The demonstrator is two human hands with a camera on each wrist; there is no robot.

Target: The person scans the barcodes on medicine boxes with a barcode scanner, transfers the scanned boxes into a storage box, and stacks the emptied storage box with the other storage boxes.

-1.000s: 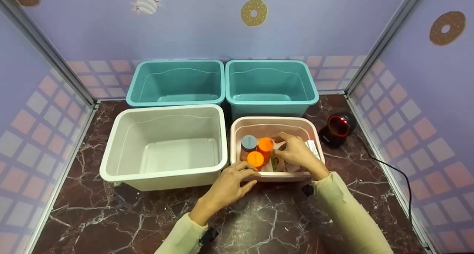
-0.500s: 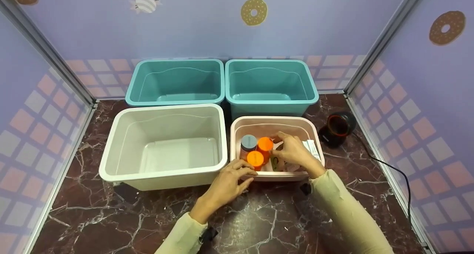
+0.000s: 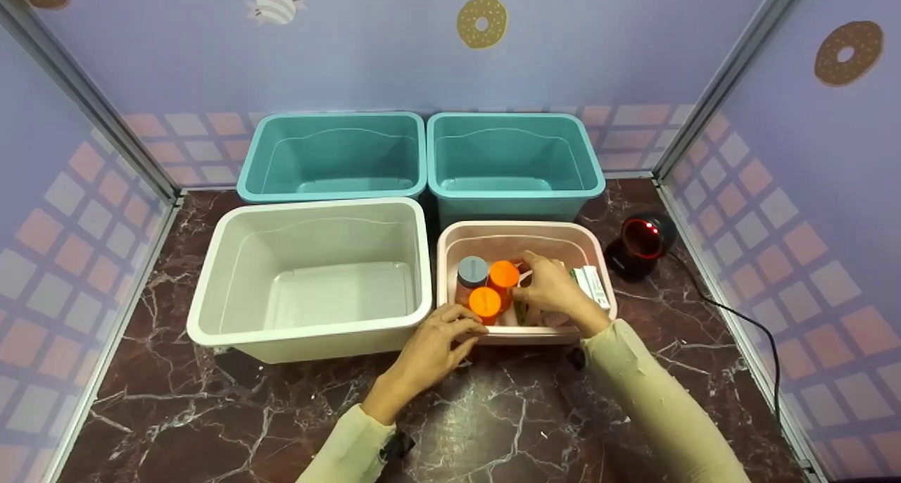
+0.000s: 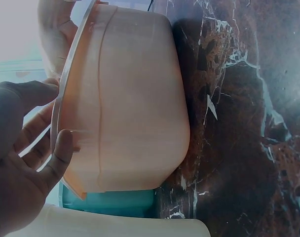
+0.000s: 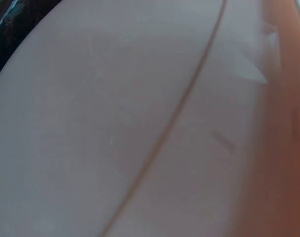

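Near the front rim of a pink bin (image 3: 524,228), my left hand (image 3: 429,349) rests its bent fingers on the edge, close to an orange-lidded bottle (image 3: 485,303). In the left wrist view, the left hand (image 4: 21,163) lies along that rim. A second orange-lidded bottle (image 3: 503,275) and a grey-lidded bottle (image 3: 472,270) stand beside the first. My right hand (image 3: 556,289) reaches into the bin, its thumb and index finger just right of the rear orange lid; what lies under its palm is hidden. White boxes (image 3: 591,286) sit at the bin's right end.
A large white bin (image 3: 310,334) stands to the left, and two teal bins (image 3: 334,196) (image 3: 517,196) stand behind. A black device with a red light (image 3: 642,243) and a cable (image 3: 746,315) occupies the right side of the marbled table (image 3: 521,427).
My right hand has shifted slightly left inside the pink bin, uncovering more of the white boxes. My left hand has stayed nearly still. The device's red light went dim and is bright again.
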